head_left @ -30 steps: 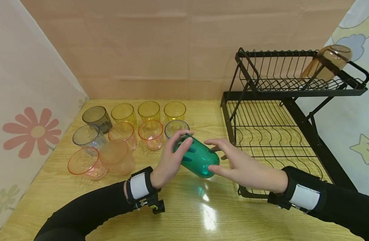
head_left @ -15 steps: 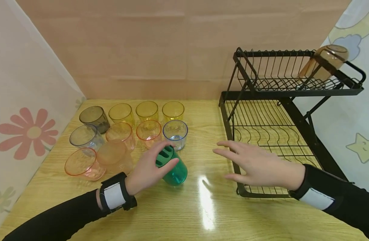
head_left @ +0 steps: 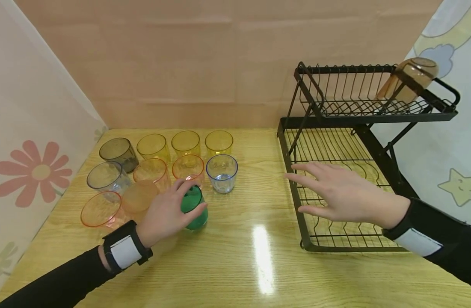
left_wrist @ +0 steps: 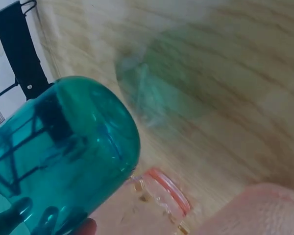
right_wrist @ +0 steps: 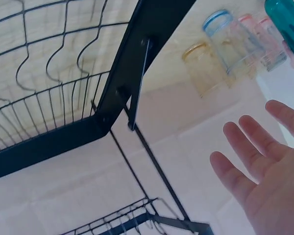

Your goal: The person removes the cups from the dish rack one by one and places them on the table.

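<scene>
My left hand (head_left: pixel 167 216) grips a green tumbler (head_left: pixel 196 209) around its side, in front of the standing glasses. In the left wrist view the green tumbler (left_wrist: pixel 83 132) casts a green tint on the table; whether its base touches the wood I cannot tell. Close behind it are a red-rimmed glass (head_left: pixel 188 164) and a blue-rimmed glass (head_left: pixel 223 173). A frosted peach glass (head_left: pixel 137 196) is partly covered by my left hand. Over the left side of the dish rack (head_left: pixel 354 249), my right hand (head_left: pixel 345 194) hovers with fingers spread, holding nothing.
Several yellow glasses (head_left: pixel 186 141) line the back, beside a grey glass (head_left: pixel 119 154). Another red-rimmed glass (head_left: pixel 100 209) stands front left. The black rack's upper tier (head_left: pixel 385 119) bears a tilted amber glass (head_left: pixel 406 81). Walls close the back and both sides.
The green tumbler, between both hands a second ago, has travelled left in my left hand toward the glasses and turned more upright. My right hand has drawn away to the right, over the rack.
</scene>
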`<action>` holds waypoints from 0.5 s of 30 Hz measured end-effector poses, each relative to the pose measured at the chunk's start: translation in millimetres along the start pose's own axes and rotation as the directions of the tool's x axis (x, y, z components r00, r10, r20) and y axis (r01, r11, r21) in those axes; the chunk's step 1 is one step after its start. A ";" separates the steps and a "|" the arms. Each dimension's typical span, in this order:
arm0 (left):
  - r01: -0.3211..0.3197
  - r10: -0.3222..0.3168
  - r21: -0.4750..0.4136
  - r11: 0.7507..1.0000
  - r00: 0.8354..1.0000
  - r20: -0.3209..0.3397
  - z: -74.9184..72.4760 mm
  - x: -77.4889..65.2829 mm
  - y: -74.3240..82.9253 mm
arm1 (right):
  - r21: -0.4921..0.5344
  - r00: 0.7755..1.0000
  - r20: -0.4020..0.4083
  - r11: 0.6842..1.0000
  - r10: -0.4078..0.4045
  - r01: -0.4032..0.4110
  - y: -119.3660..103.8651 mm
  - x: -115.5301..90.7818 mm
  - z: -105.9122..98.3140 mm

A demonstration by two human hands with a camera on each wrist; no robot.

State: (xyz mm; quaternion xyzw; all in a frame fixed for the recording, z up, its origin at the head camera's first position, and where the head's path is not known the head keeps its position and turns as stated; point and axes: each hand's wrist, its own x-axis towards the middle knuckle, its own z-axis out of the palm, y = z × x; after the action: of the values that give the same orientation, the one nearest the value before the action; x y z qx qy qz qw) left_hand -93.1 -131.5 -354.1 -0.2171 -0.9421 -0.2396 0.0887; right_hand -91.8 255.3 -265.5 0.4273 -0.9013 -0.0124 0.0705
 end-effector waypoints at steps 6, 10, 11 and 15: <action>-0.032 0.033 0.075 0.997 0.999 -0.008 1.7 0.2 -2.8 | -0.021 0.997 -0.078 1.000 0.008 -0.010 8.1 -4.6 -10.7; -0.032 0.034 0.117 0.993 0.999 -0.014 4.2 0.1 -3.0 | -0.040 0.994 -0.105 0.999 0.032 -0.036 13.9 -7.7 -19.9; -0.028 0.031 0.125 0.992 0.999 -0.016 4.5 0.0 -3.1 | -0.045 0.993 -0.109 0.998 0.037 -0.042 15.5 -8.4 -22.2; -0.019 0.021 0.157 0.987 1.000 -0.012 6.3 -0.3 -3.5 | -0.056 0.989 -0.139 0.997 0.043 -0.051 22.2 -11.6 -29.7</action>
State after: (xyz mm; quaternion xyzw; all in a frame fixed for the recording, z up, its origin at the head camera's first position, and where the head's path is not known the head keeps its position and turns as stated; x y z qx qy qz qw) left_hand -94.8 -131.3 -361.1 -0.2175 -0.9551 -0.1654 0.1144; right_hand -97.6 279.5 -235.6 0.4034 -0.9033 -0.0079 0.1456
